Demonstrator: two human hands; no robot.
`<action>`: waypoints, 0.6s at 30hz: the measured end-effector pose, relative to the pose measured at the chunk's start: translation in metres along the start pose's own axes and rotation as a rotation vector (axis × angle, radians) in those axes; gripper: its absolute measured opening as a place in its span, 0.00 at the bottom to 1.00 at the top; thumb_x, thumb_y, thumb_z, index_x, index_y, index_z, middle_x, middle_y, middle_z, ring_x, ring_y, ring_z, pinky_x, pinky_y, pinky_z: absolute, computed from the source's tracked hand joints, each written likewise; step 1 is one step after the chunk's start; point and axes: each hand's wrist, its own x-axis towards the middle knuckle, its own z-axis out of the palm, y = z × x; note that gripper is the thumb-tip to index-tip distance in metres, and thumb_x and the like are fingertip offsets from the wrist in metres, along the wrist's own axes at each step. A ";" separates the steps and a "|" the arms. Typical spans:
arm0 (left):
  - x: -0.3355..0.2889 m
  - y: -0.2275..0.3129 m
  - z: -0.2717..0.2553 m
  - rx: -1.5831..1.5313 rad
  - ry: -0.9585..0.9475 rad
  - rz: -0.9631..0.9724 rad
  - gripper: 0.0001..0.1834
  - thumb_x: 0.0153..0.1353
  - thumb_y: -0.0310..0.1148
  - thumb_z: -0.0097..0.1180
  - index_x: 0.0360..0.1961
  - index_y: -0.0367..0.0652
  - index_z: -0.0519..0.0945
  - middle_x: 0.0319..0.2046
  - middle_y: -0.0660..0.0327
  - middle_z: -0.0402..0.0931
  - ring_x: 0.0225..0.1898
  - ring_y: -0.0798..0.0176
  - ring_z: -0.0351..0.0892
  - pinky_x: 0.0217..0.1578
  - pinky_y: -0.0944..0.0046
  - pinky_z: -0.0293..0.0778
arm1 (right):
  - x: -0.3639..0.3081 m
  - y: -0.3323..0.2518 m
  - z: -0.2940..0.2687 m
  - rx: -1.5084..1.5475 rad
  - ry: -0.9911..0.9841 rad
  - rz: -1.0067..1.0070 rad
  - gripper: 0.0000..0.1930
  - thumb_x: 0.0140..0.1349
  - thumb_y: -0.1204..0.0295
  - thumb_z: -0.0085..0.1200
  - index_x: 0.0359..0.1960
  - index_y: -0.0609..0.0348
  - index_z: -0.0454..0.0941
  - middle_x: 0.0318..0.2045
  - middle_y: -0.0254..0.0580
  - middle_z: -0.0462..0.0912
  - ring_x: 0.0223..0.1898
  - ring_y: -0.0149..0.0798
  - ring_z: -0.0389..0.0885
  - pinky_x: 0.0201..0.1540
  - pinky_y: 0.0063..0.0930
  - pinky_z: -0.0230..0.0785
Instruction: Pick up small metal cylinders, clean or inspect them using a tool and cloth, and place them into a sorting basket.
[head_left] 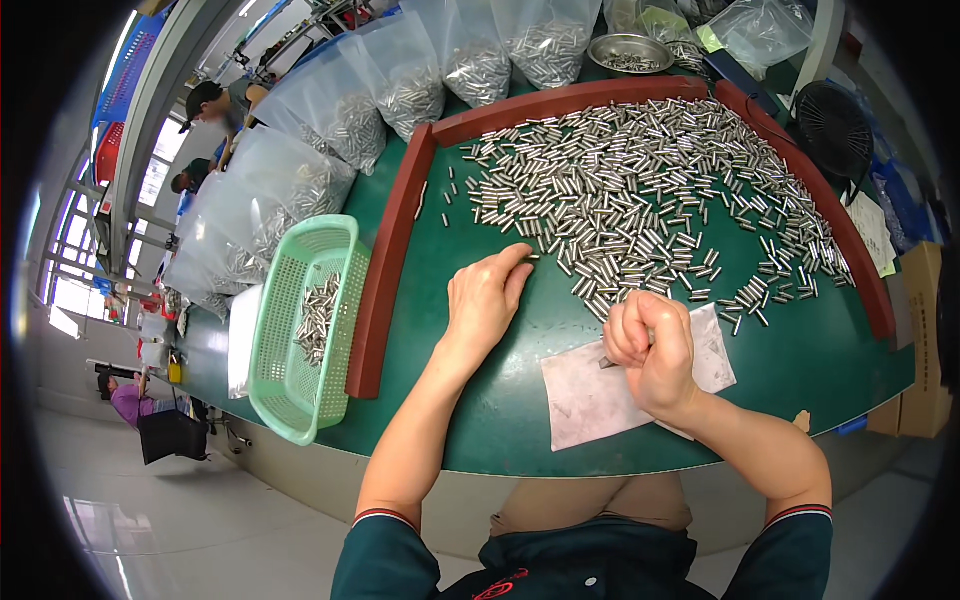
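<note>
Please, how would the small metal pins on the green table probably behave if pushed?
The metal pins would probably roll, being slim and cylindrical. They may feel slippery, as their surfaces look shiny. They seem stiff, looking metallic and straight.

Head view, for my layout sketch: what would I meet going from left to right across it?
Black chair → light-green basket → left hand → right hand → black fan → cardboard box.
</note>
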 end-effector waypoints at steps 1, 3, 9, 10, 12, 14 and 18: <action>-0.001 -0.001 0.000 -0.002 -0.003 -0.003 0.07 0.51 0.28 0.54 0.33 0.41 0.76 0.23 0.52 0.76 0.24 0.49 0.74 0.23 0.56 0.68 | 0.000 0.000 0.000 0.006 -0.001 0.000 0.17 0.59 0.70 0.33 0.11 0.56 0.53 0.09 0.32 0.55 0.12 0.24 0.49 0.16 0.19 0.43; 0.000 0.004 -0.003 0.017 -0.043 -0.038 0.05 0.51 0.28 0.54 0.29 0.39 0.74 0.21 0.53 0.75 0.22 0.50 0.74 0.22 0.57 0.67 | 0.000 0.000 -0.002 -0.006 0.010 -0.001 0.17 0.58 0.70 0.32 0.11 0.56 0.53 0.09 0.32 0.55 0.12 0.24 0.49 0.16 0.19 0.43; -0.045 0.056 -0.017 -0.330 -0.263 0.074 0.06 0.49 0.25 0.56 0.24 0.38 0.70 0.15 0.53 0.72 0.17 0.53 0.73 0.17 0.60 0.67 | 0.000 0.000 -0.004 0.005 0.019 -0.009 0.17 0.58 0.71 0.32 0.11 0.57 0.53 0.09 0.32 0.56 0.13 0.24 0.51 0.16 0.19 0.45; -0.050 0.056 -0.013 -0.278 -0.266 0.146 0.08 0.48 0.25 0.56 0.24 0.39 0.68 0.15 0.53 0.72 0.17 0.51 0.72 0.16 0.59 0.66 | 0.000 0.001 -0.003 0.007 0.025 -0.005 0.17 0.58 0.70 0.33 0.10 0.57 0.53 0.09 0.31 0.56 0.13 0.24 0.51 0.16 0.19 0.45; -0.053 0.054 -0.008 -0.265 -0.292 0.145 0.08 0.48 0.25 0.56 0.24 0.39 0.68 0.15 0.54 0.71 0.17 0.51 0.72 0.16 0.59 0.65 | -0.001 0.001 -0.004 -0.010 0.027 -0.019 0.17 0.58 0.70 0.32 0.10 0.56 0.54 0.10 0.32 0.57 0.13 0.24 0.51 0.17 0.20 0.45; -0.054 0.055 -0.006 -0.282 -0.291 0.147 0.08 0.48 0.25 0.57 0.23 0.38 0.68 0.14 0.54 0.71 0.16 0.52 0.72 0.15 0.59 0.65 | -0.003 -0.001 -0.005 0.026 0.016 -0.044 0.17 0.58 0.70 0.32 0.10 0.57 0.54 0.10 0.32 0.57 0.13 0.25 0.51 0.17 0.20 0.45; -0.051 0.059 -0.007 -0.244 -0.342 0.112 0.06 0.48 0.23 0.58 0.24 0.37 0.72 0.15 0.57 0.72 0.14 0.61 0.72 0.16 0.67 0.66 | -0.004 0.001 -0.005 0.041 0.037 -0.078 0.17 0.57 0.70 0.32 0.10 0.56 0.53 0.09 0.32 0.56 0.13 0.25 0.51 0.17 0.20 0.45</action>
